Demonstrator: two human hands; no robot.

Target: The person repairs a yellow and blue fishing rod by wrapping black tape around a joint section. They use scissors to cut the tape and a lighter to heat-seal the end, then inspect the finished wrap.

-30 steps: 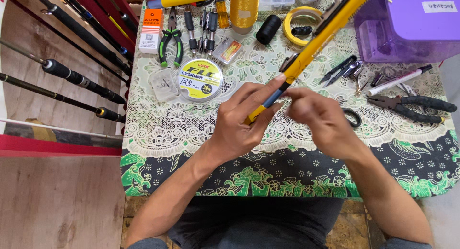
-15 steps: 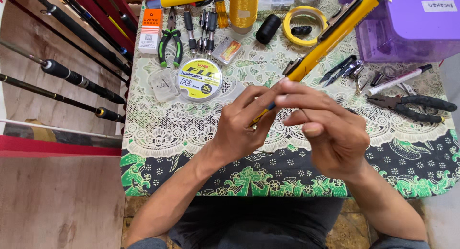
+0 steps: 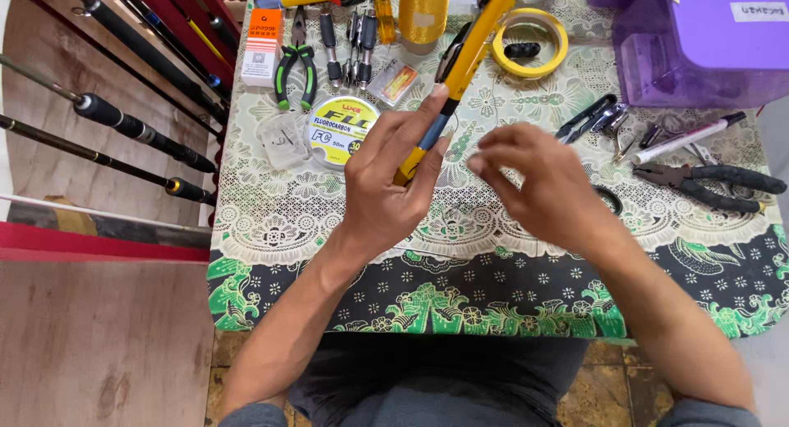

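While the left hand (image 3: 386, 189) grips the long yellow rod section with a blue-grey collar (image 3: 460, 61) near its lower end, fingers wrapped round it and the forefinger laid up along the shaft, the rod slants up and away over the table (image 3: 271, 230), which is covered by a white lace-patterned cloth with a green and black border. The right hand (image 3: 538, 184) hovers just beside it, clear of the rod, its fingertips drawn together as if pinching something very fine; whether a thread or line lies between them is too small to tell.

In this one head view the work looks to be at a fine-handling stage on the rod's lower end, near the collar. The next move, by my judgement, calls for a steady left grip and a precise approach of the right fingertips to the shaft.

Around the hands lie a round spool of clear fishing line with a yellow label (image 3: 339, 129), green-handled pliers (image 3: 296, 65), black-handled pliers (image 3: 711, 180), a yellow ring of tape (image 3: 530, 45) and a translucent purple plastic box (image 3: 699, 49). Dark fishing rods (image 3: 123, 123) lean at the left.
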